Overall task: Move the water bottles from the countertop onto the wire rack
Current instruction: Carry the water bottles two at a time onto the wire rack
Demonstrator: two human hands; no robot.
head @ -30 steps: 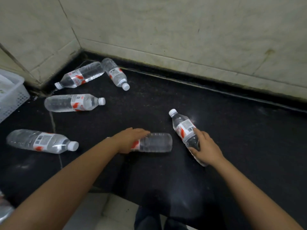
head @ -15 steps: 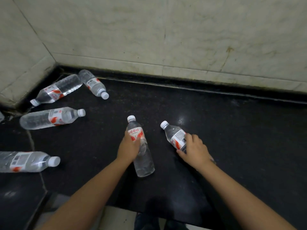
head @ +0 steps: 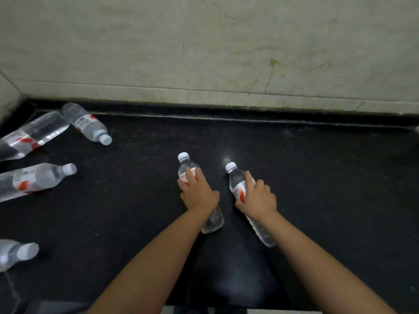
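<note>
Left bottle turned upright-ish (water-filled) in left hand.

Pale stained marble wall; black, possibly granite, countertop.

Left hand grips 1 water bottle and right hand grips a 2nd bottle, both near the middle of the black countertop, caps toward the back wall. 4 more bottles lie along the countertop's left edge.
</note>
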